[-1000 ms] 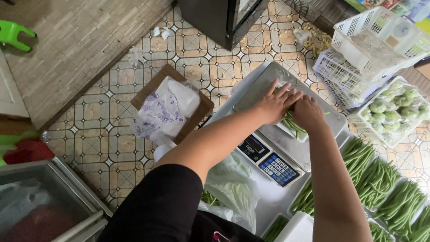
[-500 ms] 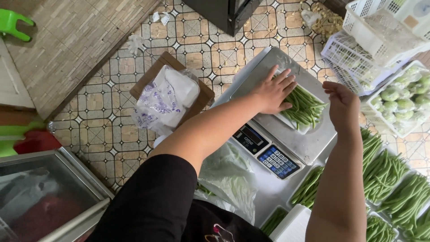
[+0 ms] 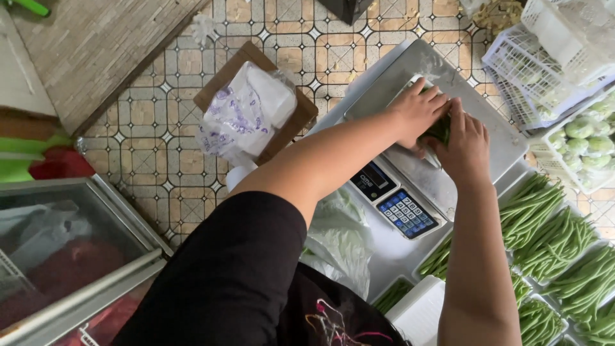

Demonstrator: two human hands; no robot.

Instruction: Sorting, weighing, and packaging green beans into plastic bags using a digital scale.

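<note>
A small bundle of long green beans [image 3: 442, 130] lies on the flat steel platform of a grey electronic weighing scale [image 3: 493, 138], so the batch is already on the pan, and both hands are closed in around it; what is left, as far as this view shows, is to finish gathering or squaring the bundle, which is not yet lifted clear. The left hand [image 3: 418, 113] lies palm down over the near side of the beans with its fingers curled loosely over them, and the right hand [image 3: 466, 146] presses in from the other side with fingers bent round the bundle, so the two hands cup it between them; how tightly either grips I cannot tell, because the hands hide most of it. Only a dark green strip of the beans shows in the gap between the hands, slender pods lying together. The scale's display and blue keypad [image 3: 405, 213] face the person, and trays of loose green beans [image 3: 557, 237] sit just beside the scale on the right.
</note>
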